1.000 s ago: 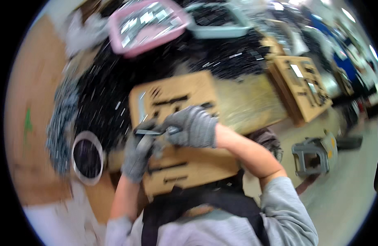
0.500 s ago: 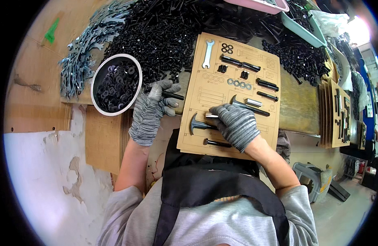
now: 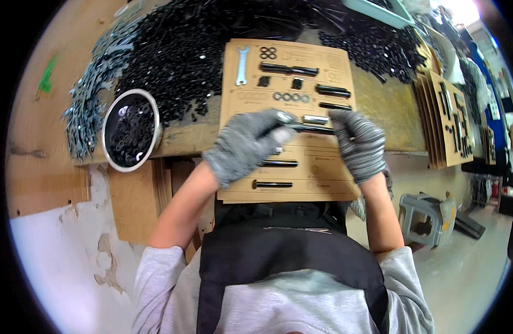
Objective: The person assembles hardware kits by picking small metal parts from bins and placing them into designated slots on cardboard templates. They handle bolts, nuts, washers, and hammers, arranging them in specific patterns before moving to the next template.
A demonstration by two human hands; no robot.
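Gripping black bolt (image 3: 315, 129), cardboard tray (image 3: 323, 183) (slotted)

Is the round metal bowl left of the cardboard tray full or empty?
Nearly full. The round metal bowl holds a heap of small black parts up to about its rim, and no bare bottom shows.

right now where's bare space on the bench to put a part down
Bare wood shows right of the cardboard tray, before the stacked trays, and left of the round bowl. Behind the tray it is crowded: black parts heap.
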